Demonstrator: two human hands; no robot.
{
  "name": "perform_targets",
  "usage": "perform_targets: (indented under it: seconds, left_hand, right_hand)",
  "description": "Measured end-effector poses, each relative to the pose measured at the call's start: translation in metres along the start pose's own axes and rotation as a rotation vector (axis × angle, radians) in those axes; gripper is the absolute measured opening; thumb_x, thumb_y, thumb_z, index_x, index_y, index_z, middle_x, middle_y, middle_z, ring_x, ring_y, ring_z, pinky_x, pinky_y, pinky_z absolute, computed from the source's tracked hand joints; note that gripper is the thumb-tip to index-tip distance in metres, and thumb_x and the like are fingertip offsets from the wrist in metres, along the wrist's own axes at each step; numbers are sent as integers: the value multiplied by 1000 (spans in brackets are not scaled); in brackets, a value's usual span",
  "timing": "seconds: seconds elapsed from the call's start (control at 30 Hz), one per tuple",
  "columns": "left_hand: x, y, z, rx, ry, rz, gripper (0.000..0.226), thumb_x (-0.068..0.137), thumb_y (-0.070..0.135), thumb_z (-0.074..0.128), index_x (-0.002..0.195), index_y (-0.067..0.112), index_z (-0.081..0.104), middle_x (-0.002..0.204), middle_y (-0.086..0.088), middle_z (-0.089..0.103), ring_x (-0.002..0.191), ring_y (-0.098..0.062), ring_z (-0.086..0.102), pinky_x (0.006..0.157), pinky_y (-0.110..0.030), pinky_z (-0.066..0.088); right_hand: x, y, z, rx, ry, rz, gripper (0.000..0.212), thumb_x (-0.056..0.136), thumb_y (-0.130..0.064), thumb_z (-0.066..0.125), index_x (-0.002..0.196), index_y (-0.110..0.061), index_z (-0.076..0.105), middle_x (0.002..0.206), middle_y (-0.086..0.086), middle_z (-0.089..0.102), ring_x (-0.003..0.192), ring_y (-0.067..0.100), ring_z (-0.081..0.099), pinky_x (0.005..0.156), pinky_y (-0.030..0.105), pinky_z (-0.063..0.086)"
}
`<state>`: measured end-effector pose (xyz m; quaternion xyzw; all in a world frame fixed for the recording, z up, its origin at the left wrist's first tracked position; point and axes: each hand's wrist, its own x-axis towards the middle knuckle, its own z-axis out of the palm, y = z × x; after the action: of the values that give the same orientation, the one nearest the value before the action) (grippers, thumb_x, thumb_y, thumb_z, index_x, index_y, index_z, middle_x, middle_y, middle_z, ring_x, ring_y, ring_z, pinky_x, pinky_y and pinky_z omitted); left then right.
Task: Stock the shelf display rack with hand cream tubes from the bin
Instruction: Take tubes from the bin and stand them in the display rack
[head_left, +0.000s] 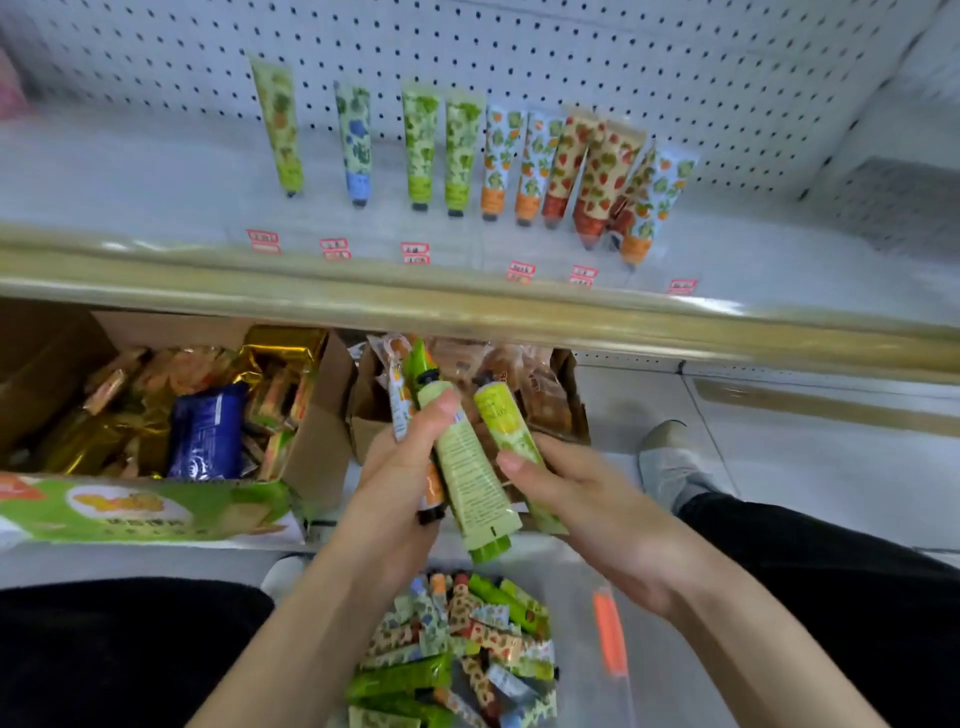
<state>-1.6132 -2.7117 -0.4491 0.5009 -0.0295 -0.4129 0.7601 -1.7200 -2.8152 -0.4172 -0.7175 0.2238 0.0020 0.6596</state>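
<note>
Hand cream tubes (470, 467) were bunched in left hand (400, 483), fingers curled round them, while right hand (582, 499) fingers pinched one yellow-green tube (506, 423), all above the bin (576, 597), below the shelf (156, 197).

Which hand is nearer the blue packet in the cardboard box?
Left. The left hand, gripping several tubes, sits just right of the box with the blue packet; the right hand is farther right, holding one green tube.

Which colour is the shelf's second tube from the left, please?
Hand cream tube: blue, leafy print; head view.
</note>
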Motion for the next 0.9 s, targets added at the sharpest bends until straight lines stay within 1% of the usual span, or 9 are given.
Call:
perform_targets:
  seconds: [0.1, 0.17, 0.37, 0.47, 0.53, 0.63, 0.7, 0.8, 0.9]
  left_hand:
    - [0, 37, 3, -22, -19, 159, 43, 61, 40, 69, 90, 9, 66, 79, -7, 73, 75, -18, 72, 64, -29, 58]
    - [-1, 62, 3, -49, -14, 232, 47, 52, 41, 71, 87, 10, 65, 73, -3, 71, 69, -15, 71, 64, -27, 57]
    - [1, 131, -15, -44, -50, 401, 57, 53, 42, 77, 100, 15, 62, 70, 3, 68, 63, -11, 66, 65, -30, 55]
    - [12, 157, -31, -42, 8, 458, 50, 52, 38, 71, 97, 16, 63, 66, 6, 67, 59, -9, 65, 63, -28, 54]
    - [22, 170, -43, -64, 36, 487, 50, 51, 38, 71, 96, 17, 64, 66, 7, 67, 59, -9, 64, 61, -29, 54]
    - [41, 191, -59, -78, 58, 527, 39, 50, 40, 71, 85, 23, 66, 66, 8, 66, 59, -10, 62, 62, -30, 50]
    - [54, 205, -66, -126, 55, 576, 33, 53, 37, 69, 82, 21, 64, 64, 7, 64, 57, -9, 61, 63, -29, 49]
    - [70, 220, -76, -218, 20, 625, 29, 58, 31, 67, 83, 17, 62, 65, 5, 62, 57, -9, 60, 56, -24, 51]
    - [80, 226, -85, -222, 24, 635, 28, 57, 31, 69, 82, 19, 65, 67, 6, 62, 58, -9, 60, 54, -22, 51]
  right_hand:
    - [1, -40, -7, -95, 25, -113, 19, 93, -25, 52, 102, -32, 67, 80, -12, 67, 70, 2, 60, 65, 15, 50]
    - [3, -70, -6, -145, 29, -199, 15, 88, -22, 56, 83, -32, 66, 62, -12, 59, 56, 2, 55, 55, 14, 48]
    - [28, -153, -7, -183, 107, -356, 23, 79, -19, 64, 98, -6, 61, 73, 13, 69, 55, 16, 66, 52, 19, 52]
    - [49, -181, -9, -209, 67, -292, 43, 61, -18, 69, 101, -4, 61, 82, 15, 74, 75, 22, 72, 67, 22, 58]
    - [64, -196, -6, -301, 38, -242, 47, 56, -19, 71, 101, -6, 63, 85, 13, 75, 82, 22, 73, 64, 23, 58]
    - [87, -220, 0, -564, 71, -241, 43, 55, -29, 74, 92, -9, 66, 78, 10, 75, 74, 16, 74, 57, 28, 59]
    - [104, -238, 6, -744, 122, -289, 33, 60, -29, 75, 84, -7, 68, 71, 7, 74, 64, 12, 72, 61, 20, 58]
    - [132, -261, 19, -947, 174, -410, 20, 68, -29, 78, 71, -11, 69, 58, -1, 71, 45, 0, 61, 42, 7, 44]
    - [164, -278, 29, -1087, 206, -479, 20, 71, -34, 77, 69, -16, 68, 59, -4, 70, 43, -6, 55, 39, 5, 36]
